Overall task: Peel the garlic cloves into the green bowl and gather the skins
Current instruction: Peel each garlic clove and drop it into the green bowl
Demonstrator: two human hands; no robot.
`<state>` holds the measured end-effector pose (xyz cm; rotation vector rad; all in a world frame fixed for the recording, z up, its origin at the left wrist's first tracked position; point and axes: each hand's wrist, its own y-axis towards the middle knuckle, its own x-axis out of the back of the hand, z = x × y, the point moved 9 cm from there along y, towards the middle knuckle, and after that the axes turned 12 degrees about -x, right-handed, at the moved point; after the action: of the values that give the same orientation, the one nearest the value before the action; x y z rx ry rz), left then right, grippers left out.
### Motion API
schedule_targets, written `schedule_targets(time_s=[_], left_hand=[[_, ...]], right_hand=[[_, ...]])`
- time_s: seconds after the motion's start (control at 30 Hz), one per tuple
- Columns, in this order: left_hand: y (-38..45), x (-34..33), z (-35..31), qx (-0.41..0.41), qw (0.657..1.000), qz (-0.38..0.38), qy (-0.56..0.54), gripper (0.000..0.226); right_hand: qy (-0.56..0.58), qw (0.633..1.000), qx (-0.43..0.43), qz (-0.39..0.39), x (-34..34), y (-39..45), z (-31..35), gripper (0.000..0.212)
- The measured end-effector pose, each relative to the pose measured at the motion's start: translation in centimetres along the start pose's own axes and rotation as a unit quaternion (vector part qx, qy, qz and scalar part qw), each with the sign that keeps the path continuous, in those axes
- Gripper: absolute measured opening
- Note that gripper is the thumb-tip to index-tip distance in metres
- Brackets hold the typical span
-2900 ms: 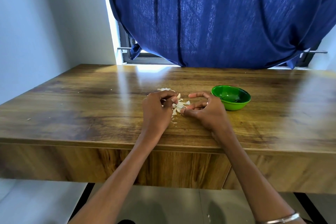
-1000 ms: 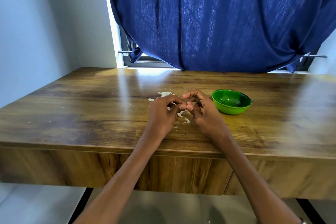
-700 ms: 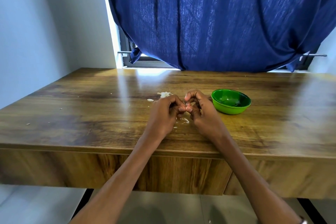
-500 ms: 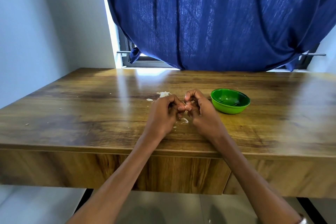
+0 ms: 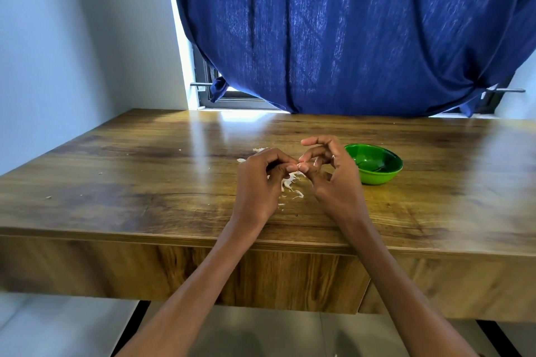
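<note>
My left hand and my right hand meet fingertip to fingertip above the wooden table. Both pinch something small between them, a garlic clove mostly hidden by the fingers. The other fingers of my right hand are raised and spread. A small heap of white garlic skins lies on the table under and between my hands, and a few more skins show just beyond my left hand. The green bowl stands just right of my right hand; its contents are not clear.
A dark blue curtain hangs over the window at the far edge of the table. A pale wall closes the left side. Tiny skin flecks dot the table's left part. The table's front edge runs under my forearms.
My hands have lifted slightly off the table, still joined at the fingertips. The fingers of my right hand have opened upward. More of the skin heap shows beneath them.
</note>
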<state>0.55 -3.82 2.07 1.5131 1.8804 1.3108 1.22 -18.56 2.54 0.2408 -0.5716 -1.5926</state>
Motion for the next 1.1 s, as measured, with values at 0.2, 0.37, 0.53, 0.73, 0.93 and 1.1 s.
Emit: schedule_targets(time_s=[0.2,0.37,0.53,0.73,0.93,1.1], left_hand=[[0.0,0.0,-0.2,-0.012,1.0,0.005,0.012,0.015],[0.1,-0.2,-0.3,-0.015,1.0,0.015,0.018,0.017],[0.3,-0.6,-0.4,-0.024,0.998,0.033,0.043,0.017],[0.2,-0.8,-0.7,-0.022,0.998,0.029,0.043,0.029],[0.3,-0.9,-1.3,-0.027,0.998,0.018,0.063,0.034],[0.2,-0.9,-1.7,-0.037,0.995,0.01,0.09,0.026]], right_hand=[[-0.002,1.0,0.005,0.026,-0.4,0.0,0.0,0.037],[-0.006,0.998,0.008,0.063,-1.1,0.1,-0.2,0.035],[0.003,0.997,-0.003,0.073,-1.2,0.1,-0.6,0.034],[0.019,0.997,-0.012,0.076,-1.5,0.1,-1.0,0.039],[0.045,0.995,-0.017,0.085,-1.6,0.1,-0.9,0.037],[0.044,0.996,-0.019,0.079,-1.5,0.2,-1.1,0.038]])
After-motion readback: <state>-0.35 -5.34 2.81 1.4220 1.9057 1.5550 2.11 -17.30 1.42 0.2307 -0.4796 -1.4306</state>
